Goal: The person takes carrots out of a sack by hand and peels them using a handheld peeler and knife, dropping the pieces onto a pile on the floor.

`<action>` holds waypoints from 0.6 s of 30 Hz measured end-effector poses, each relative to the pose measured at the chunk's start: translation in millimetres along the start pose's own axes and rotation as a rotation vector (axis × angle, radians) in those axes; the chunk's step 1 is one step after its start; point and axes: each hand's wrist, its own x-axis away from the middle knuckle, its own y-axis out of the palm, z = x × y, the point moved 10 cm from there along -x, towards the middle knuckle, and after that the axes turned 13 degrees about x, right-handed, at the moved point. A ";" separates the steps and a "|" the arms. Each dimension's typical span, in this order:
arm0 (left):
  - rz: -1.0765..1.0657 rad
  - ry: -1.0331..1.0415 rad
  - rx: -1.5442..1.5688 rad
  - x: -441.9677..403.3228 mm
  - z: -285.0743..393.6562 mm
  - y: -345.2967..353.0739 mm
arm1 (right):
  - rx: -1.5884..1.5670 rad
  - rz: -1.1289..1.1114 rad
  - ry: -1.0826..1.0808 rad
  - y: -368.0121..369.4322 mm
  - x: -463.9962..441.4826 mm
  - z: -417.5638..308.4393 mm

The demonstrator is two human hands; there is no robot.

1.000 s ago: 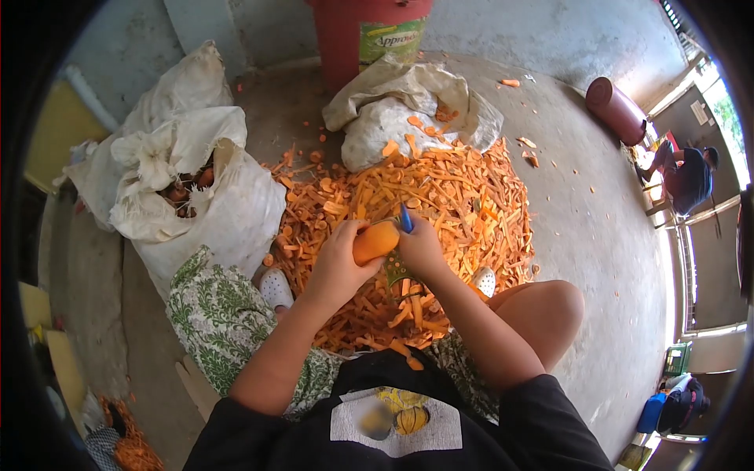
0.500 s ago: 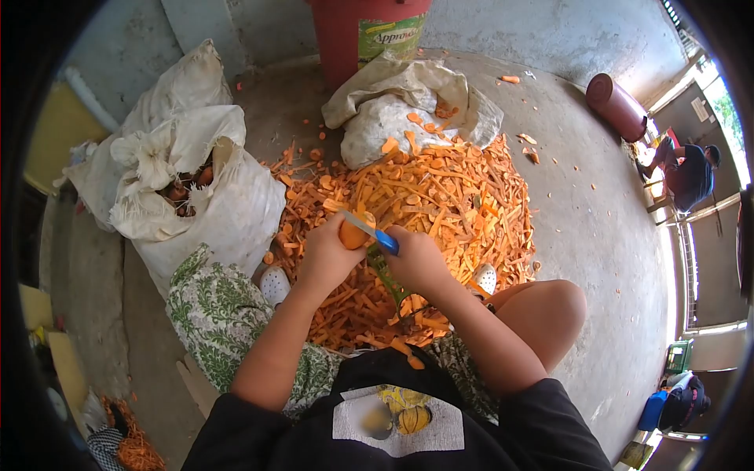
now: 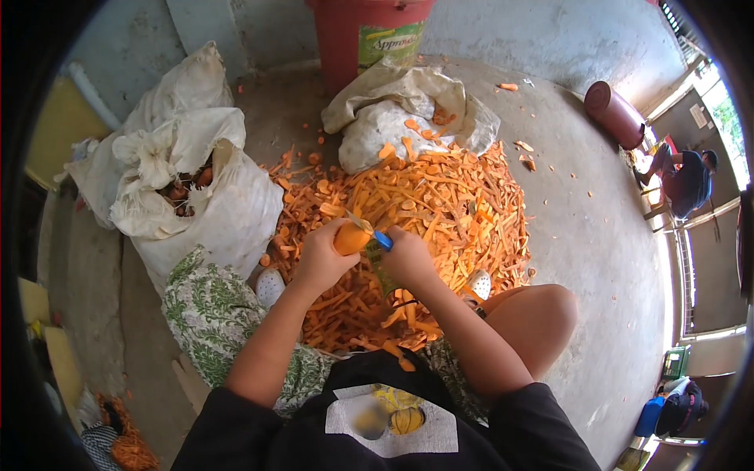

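Note:
My left hand (image 3: 320,257) is wrapped round an orange carrot (image 3: 350,238), whose cut end points away from it. In my right hand (image 3: 410,261) is a knife (image 3: 383,240) with a blue handle. Its blade lies against the carrot's upper end, partly hidden behind it. Both hands are close together above a large heap of carrot peelings and pieces (image 3: 448,212). Something green, hard to make out, shows just below the knife handle.
An open white sack (image 3: 212,228) of unpeeled roots stands at left. Another sack (image 3: 385,129) lies behind the heap, before a red bin (image 3: 338,47). A dark red drum (image 3: 616,115) lies at right. Two people (image 3: 687,184) are farther right. My white shoes flank the heap.
The knife blade has shifted from lying across the carrot's face to behind its upper end. The carrot has turned slightly, and both hands remain nearly in place.

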 end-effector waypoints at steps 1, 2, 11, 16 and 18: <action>0.023 -0.018 0.055 0.8 -2.4 -0.9 | 0.004 0.002 0.001 2.9 -4.6 6.2; 0.024 -0.017 0.061 3.6 -1.0 0.1 | -0.043 -0.108 0.121 24.0 -13.0 29.5; -0.038 0.013 -0.098 2.4 32.6 -14.0 | -0.539 -0.281 0.362 66.9 -14.8 63.2; -0.296 -0.063 -0.430 9.1 -0.7 20.7 | -1.522 -0.558 0.276 48.8 9.6 -1.5; -0.311 -0.061 -0.444 15.1 3.9 26.6 | -1.512 -0.581 0.304 48.4 23.0 -13.2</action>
